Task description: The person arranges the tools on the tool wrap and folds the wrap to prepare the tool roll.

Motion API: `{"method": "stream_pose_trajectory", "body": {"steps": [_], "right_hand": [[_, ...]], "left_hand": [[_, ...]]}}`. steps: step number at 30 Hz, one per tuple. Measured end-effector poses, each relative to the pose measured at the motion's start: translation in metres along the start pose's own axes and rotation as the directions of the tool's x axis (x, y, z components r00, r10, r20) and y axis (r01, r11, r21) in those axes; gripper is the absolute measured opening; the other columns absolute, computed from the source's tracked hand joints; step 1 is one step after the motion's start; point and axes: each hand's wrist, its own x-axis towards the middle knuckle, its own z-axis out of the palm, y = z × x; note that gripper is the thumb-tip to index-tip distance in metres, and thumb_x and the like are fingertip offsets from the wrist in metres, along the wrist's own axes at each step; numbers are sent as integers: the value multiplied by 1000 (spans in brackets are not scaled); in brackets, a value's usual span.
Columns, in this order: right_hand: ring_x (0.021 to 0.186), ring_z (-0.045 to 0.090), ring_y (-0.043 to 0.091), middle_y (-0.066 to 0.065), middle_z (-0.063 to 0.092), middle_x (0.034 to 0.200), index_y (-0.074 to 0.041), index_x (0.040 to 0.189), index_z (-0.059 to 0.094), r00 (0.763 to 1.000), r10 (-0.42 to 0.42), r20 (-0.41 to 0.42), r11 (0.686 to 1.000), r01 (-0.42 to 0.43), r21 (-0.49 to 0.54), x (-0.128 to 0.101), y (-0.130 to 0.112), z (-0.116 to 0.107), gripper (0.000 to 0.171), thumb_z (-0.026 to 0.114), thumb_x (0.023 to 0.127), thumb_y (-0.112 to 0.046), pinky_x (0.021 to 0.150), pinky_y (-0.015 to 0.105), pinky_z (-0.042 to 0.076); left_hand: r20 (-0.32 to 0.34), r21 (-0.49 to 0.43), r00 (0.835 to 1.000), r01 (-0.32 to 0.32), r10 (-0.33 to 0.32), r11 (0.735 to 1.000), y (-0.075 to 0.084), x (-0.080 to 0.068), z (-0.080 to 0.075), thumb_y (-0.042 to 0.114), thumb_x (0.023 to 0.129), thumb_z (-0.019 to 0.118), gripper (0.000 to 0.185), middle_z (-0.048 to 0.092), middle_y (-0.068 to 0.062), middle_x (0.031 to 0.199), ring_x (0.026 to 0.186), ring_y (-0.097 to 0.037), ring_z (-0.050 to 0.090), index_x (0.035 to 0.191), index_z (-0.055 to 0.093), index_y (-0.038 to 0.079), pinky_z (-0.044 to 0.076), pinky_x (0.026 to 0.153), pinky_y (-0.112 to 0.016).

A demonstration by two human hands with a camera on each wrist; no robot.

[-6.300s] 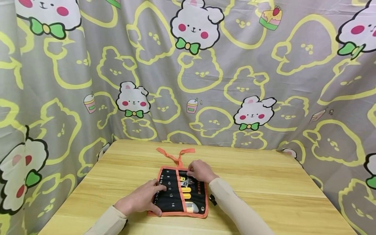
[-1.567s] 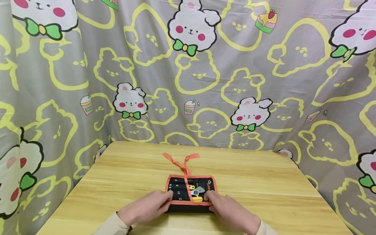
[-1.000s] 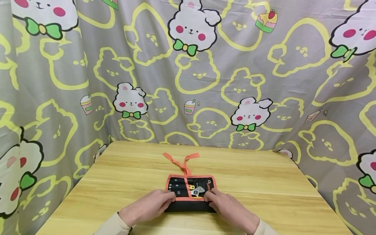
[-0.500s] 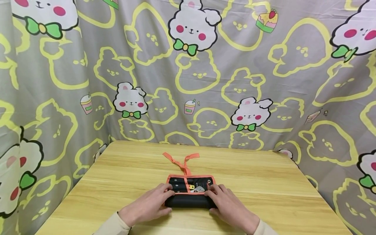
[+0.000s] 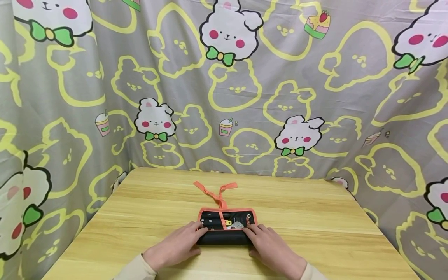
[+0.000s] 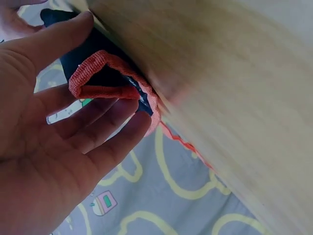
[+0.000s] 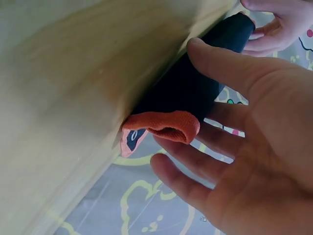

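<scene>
A black tool roll (image 5: 225, 238) with orange trim lies on the table, its near part rolled up and its far part flat. Pockets marked 6, 8 and 10 show on the left of the flat part. On the right an adjustable wrench (image 5: 238, 224) and a small yellow piece (image 5: 228, 223) stick out of their pockets. My left hand (image 5: 176, 245) holds the left end of the roll, thumb on the near side and fingers over the top. At the right end, my right hand (image 5: 274, 247) grips likewise. Both wrist views show the folded orange edging (image 6: 105, 58) between thumb and fingers.
Two orange tie straps (image 5: 219, 198) stretch from the roll's far edge across the wooden table (image 5: 297, 206). A grey curtain (image 5: 196, 85) with cartoon rabbits hangs behind the table and along its sides.
Both hands have rolled the near edge away from me, covering the lower pockets and yellow handles. Earlier the roll lay flat with the right hand at a far pocket. Over the last half second little moved.
</scene>
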Motion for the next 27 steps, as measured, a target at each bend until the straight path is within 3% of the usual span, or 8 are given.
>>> {"method": "stream_pose_trajectory", "body": {"steps": [6,13,19,27], "right_hand": [[102,59,20,1,64,117,-14,127,62,998,-9,-57,995,4,-101,1,-3,2,54,75,82,-42,81,41,50],[94,62,19,0,68,108,-17,111,67,993,-17,-114,988,0,-156,1,-6,1,50,81,73,-47,74,39,47],[92,64,19,2,71,103,-15,101,69,992,-32,-125,995,19,-100,-1,-7,-1,41,83,72,-41,73,38,49],[79,63,13,-4,70,89,-16,91,70,989,-56,-138,998,58,15,-3,-3,-5,26,83,73,-29,70,36,52]], "left_hand": [[-15,27,1000,-11,11,1000,1,1,1,18,87,74,48,58,-10,126,112,-22,60,131,59,7,52,91,-38],[21,35,1000,-15,15,999,3,1,0,16,87,73,44,61,-8,124,111,-20,61,128,60,10,53,89,-37],[42,-8,998,-37,37,999,2,1,0,16,88,72,40,62,-3,120,107,-14,62,126,61,14,54,85,-34],[24,-139,994,-99,103,985,-2,-1,-5,12,89,69,34,63,5,115,101,-4,59,120,56,20,53,83,-31]]}}
